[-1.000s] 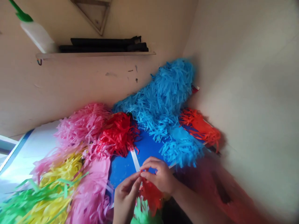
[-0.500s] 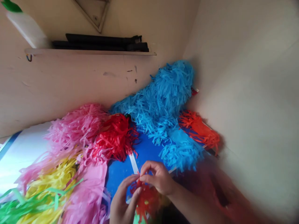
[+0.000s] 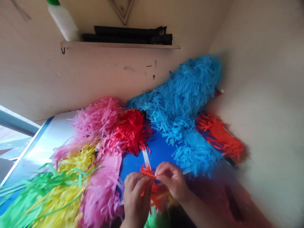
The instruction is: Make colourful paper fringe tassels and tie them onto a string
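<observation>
Both hands meet at the near edge of the blue table [image 3: 133, 164], working on fringed orange paper [image 3: 158, 194]. My left hand [image 3: 137, 196] is closed, pinching the orange paper between thumb and fingers. Opposite it, my right hand [image 3: 172, 180] pinches the same paper with thumb and forefinger, where it looks twisted thin. Loose orange strips stick up between the hands and hang below them. Under the orange fringe a bit of pale green paper [image 3: 152, 220] shows, partly hidden by the hands.
Pink fringe [image 3: 98, 118], red fringe [image 3: 131, 131], yellow fringe [image 3: 61, 202] and green fringe [image 3: 30, 193] lie to the left. A big blue heap [image 3: 190, 91] and orange-red fringe [image 3: 220, 136] sit toward the corner. A shelf [image 3: 123, 46] holds a white bottle [image 3: 63, 23] and black objects [image 3: 133, 34].
The view has shifted, so the scene sits further right and slightly higher. My left fingers have closed from a looser, spread grip to a pinch, and orange strips now stick up between my hands.
</observation>
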The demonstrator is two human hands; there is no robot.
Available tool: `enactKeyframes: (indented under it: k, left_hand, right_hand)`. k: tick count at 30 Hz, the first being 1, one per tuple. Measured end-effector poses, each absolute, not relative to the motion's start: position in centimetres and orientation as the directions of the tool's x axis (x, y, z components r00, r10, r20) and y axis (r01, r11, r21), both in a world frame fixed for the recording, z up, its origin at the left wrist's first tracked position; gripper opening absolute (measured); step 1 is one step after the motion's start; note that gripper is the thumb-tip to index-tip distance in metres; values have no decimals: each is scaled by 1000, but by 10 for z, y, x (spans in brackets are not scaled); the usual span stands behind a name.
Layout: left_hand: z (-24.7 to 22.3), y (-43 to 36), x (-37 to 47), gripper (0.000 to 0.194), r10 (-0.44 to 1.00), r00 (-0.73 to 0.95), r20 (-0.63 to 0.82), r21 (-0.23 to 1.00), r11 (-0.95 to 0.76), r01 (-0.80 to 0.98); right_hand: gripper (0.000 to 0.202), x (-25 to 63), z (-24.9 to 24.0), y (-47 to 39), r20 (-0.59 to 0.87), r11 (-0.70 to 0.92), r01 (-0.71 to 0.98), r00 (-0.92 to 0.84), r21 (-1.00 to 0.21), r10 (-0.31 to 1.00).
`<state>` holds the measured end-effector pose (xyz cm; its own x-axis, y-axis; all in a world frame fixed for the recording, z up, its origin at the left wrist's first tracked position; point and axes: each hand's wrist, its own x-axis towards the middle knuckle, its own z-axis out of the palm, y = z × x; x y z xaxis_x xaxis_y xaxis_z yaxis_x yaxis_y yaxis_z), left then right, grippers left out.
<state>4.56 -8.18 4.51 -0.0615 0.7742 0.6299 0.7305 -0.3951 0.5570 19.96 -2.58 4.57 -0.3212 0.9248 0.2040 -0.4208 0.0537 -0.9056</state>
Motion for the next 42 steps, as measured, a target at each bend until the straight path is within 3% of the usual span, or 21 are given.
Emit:
enactKeyframes:
  k: [6,9,12,13,15,16,17,18,22,25,30,37,40,42]
  left_hand:
    - [50,-76,38,11,809,62,585,635,-504,585]
    - [48,-78,39,9,822,-30,569,679,-449,580]
    - [48,-83,41,8,911,-141,386,848,-291,444]
    - [49,-84,40,11,943,-140,303,895,-231,382]
    - [52,-84,40,19,975,-132,177,952,-136,273]
    - [53,-83,39,22,982,-142,122,973,-90,212]
    - [54,-83,39,24,984,-168,61,990,-38,133]
    - [53,-82,39,27,981,-193,-12,999,19,36]
    - [44,-83,42,37,942,-214,-259,935,189,-302]
    - [37,-86,43,42,932,-225,-285,930,212,-301]
    - [37,-86,43,49,946,-233,-228,973,209,-103]
    - [40,-76,41,49,952,-276,-132,986,154,61]
    - [40,-73,45,46,960,-250,-129,984,155,89]
    - [40,-71,50,44,966,-236,-106,983,138,120]
  right_hand:
    - [12,203,49,-20,225,39,-423,-398,-905,889]
    - [12,203,47,-18,226,21,-435,-426,-900,876]
    - [11,204,46,-11,250,40,-408,-478,-912,842]
    - [11,205,47,-3,257,76,-347,-514,-935,818]
    - [11,207,49,23,205,232,-25,-569,-972,797]
    - [10,207,50,41,159,314,193,-559,-930,814]
    - [11,207,50,62,101,364,476,-492,-801,865]
    - [13,206,49,84,80,343,606,-416,-718,906]
    - [20,203,34,155,3,248,823,-287,-511,958]
    - [13,200,22,176,-55,215,897,-255,-386,965]
    - [15,203,19,178,-61,214,914,-249,-344,967]
    - [18,223,43,116,109,301,753,-295,-586,949]
    - [12,220,40,62,102,297,521,-370,-800,923]
    - [17,215,33,29,16,86,155,-405,-984,914]
